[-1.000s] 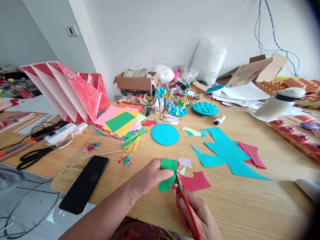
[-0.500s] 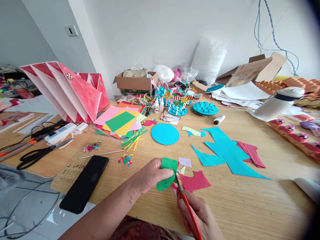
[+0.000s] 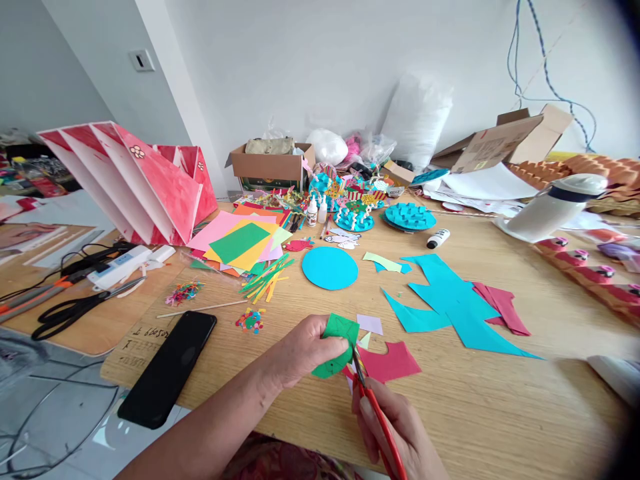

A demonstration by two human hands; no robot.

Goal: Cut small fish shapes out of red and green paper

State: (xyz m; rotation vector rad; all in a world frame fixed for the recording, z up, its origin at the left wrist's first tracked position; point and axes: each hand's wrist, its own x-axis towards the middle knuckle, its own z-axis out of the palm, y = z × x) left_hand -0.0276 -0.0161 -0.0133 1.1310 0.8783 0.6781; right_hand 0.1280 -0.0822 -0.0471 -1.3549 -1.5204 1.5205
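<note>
My left hand (image 3: 306, 353) pinches a piece of green paper (image 3: 343, 327) with dark drawn lines and a dot on it. In my right hand (image 3: 395, 420) is a pair of red-handled scissors (image 3: 381, 427), its blades at the right edge of the green paper. Just beyond the blades lie a red paper offcut (image 3: 393, 362), a lilac paper piece (image 3: 369, 325) and a small pale green scrap. A blue paper circle (image 3: 330, 269) rests flat on the table, farther off from my hands.
Blue paper offcuts (image 3: 457, 297) spread at the right. A black phone (image 3: 169, 367), black scissors (image 3: 75, 310) and stacked coloured paper (image 3: 240, 241) lie left. Glue bottles (image 3: 313, 212) and blue paper crafts (image 3: 409, 217) stand at the back. A white bottle (image 3: 555, 207) leans at far right.
The green paper has tilted slightly, its upper part shifting right in my left hand. The scissors remain at its right edge; the things on the table have not moved.
</note>
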